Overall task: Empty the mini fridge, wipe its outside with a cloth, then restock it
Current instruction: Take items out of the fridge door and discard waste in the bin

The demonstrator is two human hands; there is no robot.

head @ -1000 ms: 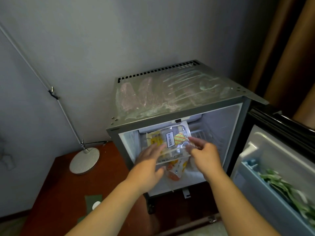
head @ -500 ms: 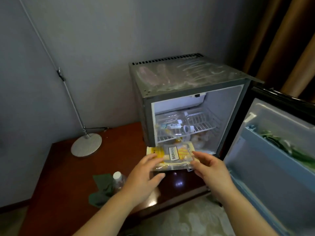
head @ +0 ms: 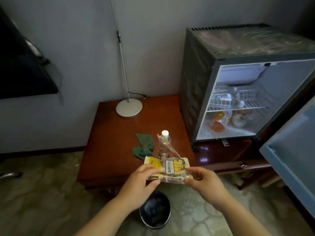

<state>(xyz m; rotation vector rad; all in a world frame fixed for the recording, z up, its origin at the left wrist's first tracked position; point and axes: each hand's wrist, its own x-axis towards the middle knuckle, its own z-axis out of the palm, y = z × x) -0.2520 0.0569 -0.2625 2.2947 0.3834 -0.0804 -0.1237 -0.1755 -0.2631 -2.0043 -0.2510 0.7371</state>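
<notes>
A yellow and clear snack packet (head: 167, 166) hangs over the front edge of the red-brown table (head: 110, 142). My left hand (head: 141, 183) pinches its left end and my right hand (head: 202, 183) pinches its right end. The grey mini fridge (head: 196, 82) stands at the right with its door (head: 293, 160) swung open. A bottle and other items lie on its wire shelf (head: 233, 106), and clear bags of food (head: 221, 123) sit on its floor. A green cloth (head: 144, 147) lies crumpled on the table beside an upright water bottle (head: 164, 143) with a white cap.
A lamp's round grey base (head: 129, 109) and thin pole stand at the table's back. A dark waste bin (head: 154, 212) sits on the patterned carpet just under my hands. A dark screen (head: 23, 68) hangs on the wall at the left.
Both hands have carried the snack packet out of the fridge, leftward and down to the table's front edge. The view has swung left, so the fridge now sits at the right.
</notes>
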